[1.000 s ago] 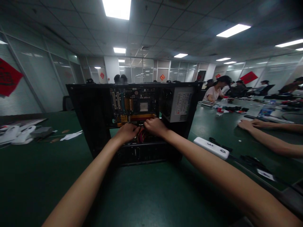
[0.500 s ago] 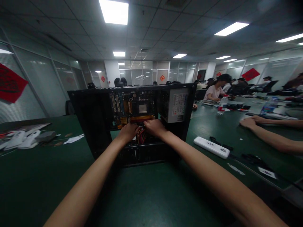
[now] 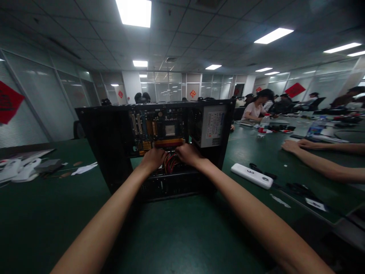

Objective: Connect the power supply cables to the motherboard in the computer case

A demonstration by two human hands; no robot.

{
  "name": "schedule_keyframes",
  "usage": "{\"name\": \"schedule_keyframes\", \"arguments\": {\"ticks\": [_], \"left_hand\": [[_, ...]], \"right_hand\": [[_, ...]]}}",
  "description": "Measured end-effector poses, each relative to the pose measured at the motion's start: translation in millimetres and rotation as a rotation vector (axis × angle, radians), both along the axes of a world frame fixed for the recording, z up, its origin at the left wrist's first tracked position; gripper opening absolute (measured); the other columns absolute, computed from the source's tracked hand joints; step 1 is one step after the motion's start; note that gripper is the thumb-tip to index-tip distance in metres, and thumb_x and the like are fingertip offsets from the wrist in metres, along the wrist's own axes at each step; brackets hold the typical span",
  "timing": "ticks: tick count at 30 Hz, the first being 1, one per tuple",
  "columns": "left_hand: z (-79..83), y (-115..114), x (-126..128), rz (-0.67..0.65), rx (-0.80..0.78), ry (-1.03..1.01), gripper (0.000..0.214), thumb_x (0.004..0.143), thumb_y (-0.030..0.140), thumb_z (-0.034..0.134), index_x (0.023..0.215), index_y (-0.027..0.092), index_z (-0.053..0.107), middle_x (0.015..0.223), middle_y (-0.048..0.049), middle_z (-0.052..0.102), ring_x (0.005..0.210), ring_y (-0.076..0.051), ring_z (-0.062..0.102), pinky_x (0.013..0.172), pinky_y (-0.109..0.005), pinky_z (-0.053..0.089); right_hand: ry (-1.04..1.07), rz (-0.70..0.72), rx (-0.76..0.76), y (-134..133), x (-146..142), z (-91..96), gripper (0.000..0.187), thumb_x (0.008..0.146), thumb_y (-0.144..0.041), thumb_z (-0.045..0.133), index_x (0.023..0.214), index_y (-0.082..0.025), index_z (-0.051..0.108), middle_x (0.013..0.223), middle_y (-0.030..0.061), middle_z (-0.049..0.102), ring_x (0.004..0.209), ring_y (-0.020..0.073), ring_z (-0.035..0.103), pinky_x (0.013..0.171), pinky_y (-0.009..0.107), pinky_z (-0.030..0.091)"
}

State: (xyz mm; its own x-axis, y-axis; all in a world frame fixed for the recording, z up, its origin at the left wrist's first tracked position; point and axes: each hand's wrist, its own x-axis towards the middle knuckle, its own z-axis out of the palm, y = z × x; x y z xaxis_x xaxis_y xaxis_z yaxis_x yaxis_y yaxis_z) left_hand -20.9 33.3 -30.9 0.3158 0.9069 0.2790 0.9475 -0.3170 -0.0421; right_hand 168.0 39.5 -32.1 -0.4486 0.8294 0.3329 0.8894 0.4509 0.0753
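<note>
An opened black computer case (image 3: 99,140) stands before me, its inside facing me. The motherboard (image 3: 137,142) carries a bare silver processor (image 3: 170,130), and below that run red and yellow memory slots (image 3: 169,143). My left hand (image 3: 154,158) is curled, fingertips by the slots' lower left end. At their right end is my right hand (image 3: 188,154), curled too, thumb and fingers close together. Whatever the fingertips grip is hidden. Between and below both hands hang red, yellow and black power cables (image 3: 170,163). A silver power supply (image 3: 212,127) fills the case's upper right.
Right of the case a white power strip (image 3: 251,176) lies on the green table (image 3: 171,236). Another person's forearms (image 3: 319,160) rest farther right, near plastic bottles (image 3: 264,125). Left lie a grey box (image 3: 49,166), white items and paper (image 3: 84,168).
The whole view has shifted slightly, so the scene sits a little farther left. My right fingers have moved slightly right along the slots; the left hand stays at its place in the case.
</note>
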Motion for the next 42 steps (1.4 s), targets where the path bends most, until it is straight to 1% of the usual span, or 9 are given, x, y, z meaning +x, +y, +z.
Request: {"name": "schedule_keyframes", "arguments": {"ticks": [4, 8, 13, 19, 22, 26, 35, 38, 42], "left_hand": [[0.9, -0.2, 0.3, 0.003, 0.004, 0.003, 0.047, 0.098, 0.043, 0.031, 0.103, 0.02, 0.071, 0.099, -0.0126, 0.072, 0.093, -0.029, 0.069, 0.076, -0.036, 0.052], [2.0, 1.5, 2.0, 0.0, 0.016, 0.014, 0.047, 0.097, 0.043, 0.031, 0.098, 0.019, 0.072, 0.096, -0.0133, 0.073, 0.091, -0.03, 0.07, 0.074, -0.037, 0.052], [2.3, 3.2, 3.8, 0.0, 0.021, 0.012, 0.046, 0.096, 0.042, 0.032, 0.094, 0.019, 0.072, 0.095, -0.0138, 0.072, 0.09, -0.032, 0.069, 0.074, -0.039, 0.052], [-1.4, 2.8, -1.3, 0.0, -0.01, -0.069, 0.045, 0.096, 0.043, 0.033, 0.097, 0.021, 0.073, 0.095, -0.0116, 0.073, 0.09, -0.027, 0.069, 0.072, -0.032, 0.049], [-1.2, 1.2, -5.8, -0.016, -0.055, -0.095, 0.041, 0.095, 0.042, 0.039, 0.093, 0.022, 0.074, 0.094, -0.0095, 0.074, 0.09, -0.023, 0.069, 0.071, -0.028, 0.047], [1.0, 0.0, -7.0, -0.026, -0.103, -0.094, 0.038, 0.092, 0.045, 0.045, 0.088, 0.023, 0.075, 0.092, -0.008, 0.074, 0.087, -0.022, 0.068, 0.067, -0.026, 0.045], [-5.6, 9.5, -2.0, -0.004, -0.138, -0.128, 0.048, 0.093, 0.054, 0.038, 0.085, 0.023, 0.074, 0.084, -0.0084, 0.072, 0.08, -0.023, 0.068, 0.064, -0.027, 0.044], [-6.5, 10.3, -2.0, -0.018, -0.122, -0.131, 0.048, 0.093, 0.052, 0.037, 0.085, 0.022, 0.074, 0.083, -0.0086, 0.072, 0.079, -0.023, 0.068, 0.063, -0.027, 0.044], [-4.0, 7.9, -0.7, -0.057, -0.155, -0.137, 0.048, 0.095, 0.049, 0.036, 0.086, 0.02, 0.073, 0.085, -0.0085, 0.072, 0.079, -0.021, 0.068, 0.066, -0.026, 0.045]], "right_hand": [[-0.045, -0.023, -0.008, -2.5, 0.0, 2.2, 0.038, 0.098, -0.022, 0.036, 0.105, -0.014, 0.073, 0.104, 0.0184, 0.072, 0.098, 0.0276, 0.069, 0.081, 0.034, 0.05], [-0.078, -0.045, -0.005, -3.5, -1.4, 3.7, 0.035, 0.094, -0.019, 0.04, 0.106, -0.015, 0.072, 0.105, 0.0185, 0.071, 0.098, 0.0297, 0.069, 0.081, 0.037, 0.05], [-0.071, -0.062, -0.005, -5.2, -3.3, 5.3, 0.032, 0.089, -0.015, 0.045, 0.106, -0.014, 0.072, 0.105, 0.0186, 0.071, 0.099, 0.0298, 0.068, 0.082, 0.036, 0.05], [-0.04, -0.046, -0.005, -6.4, -1.1, 5.1, 0.033, 0.094, -0.02, 0.042, 0.105, -0.016, 0.073, 0.104, 0.0171, 0.072, 0.099, 0.0263, 0.068, 0.083, 0.033, 0.049], [-0.026, -0.019, -0.001, -5.3, 0.6, 4.1, 0.034, 0.095, -0.021, 0.041, 0.104, -0.016, 0.073, 0.105, 0.0155, 0.072, 0.098, 0.025, 0.068, 0.081, 0.031, 0.048], [0.006, -0.01, -0.007, -4.5, 1.9, 3.4, 0.035, 0.096, -0.022, 0.04, 0.103, -0.016, 0.074, 0.104, 0.0149, 0.073, 0.097, 0.0242, 0.069, 0.08, 0.03, 0.048], [-0.033, -0.073, -0.013, -4.5, -1.1, 4.7, 0.033, 0.092, -0.02, 0.045, 0.107, -0.015, 0.074, 0.103, 0.0188, 0.072, 0.099, 0.0286, 0.068, 0.085, 0.036, 0.05], [-0.014, -0.063, -0.026, -5.5, -0.1, 5.2, 0.036, 0.094, -0.022, 0.042, 0.108, -0.016, 0.074, 0.107, 0.0183, 0.071, 0.101, 0.0275, 0.067, 0.086, 0.036, 0.049], [0.019, -0.031, -0.028, -6.6, 2.3, 5.3, 0.036, 0.096, -0.026, 0.042, 0.109, -0.016, 0.074, 0.108, 0.0164, 0.072, 0.101, 0.0261, 0.067, 0.085, 0.034, 0.05]]}}
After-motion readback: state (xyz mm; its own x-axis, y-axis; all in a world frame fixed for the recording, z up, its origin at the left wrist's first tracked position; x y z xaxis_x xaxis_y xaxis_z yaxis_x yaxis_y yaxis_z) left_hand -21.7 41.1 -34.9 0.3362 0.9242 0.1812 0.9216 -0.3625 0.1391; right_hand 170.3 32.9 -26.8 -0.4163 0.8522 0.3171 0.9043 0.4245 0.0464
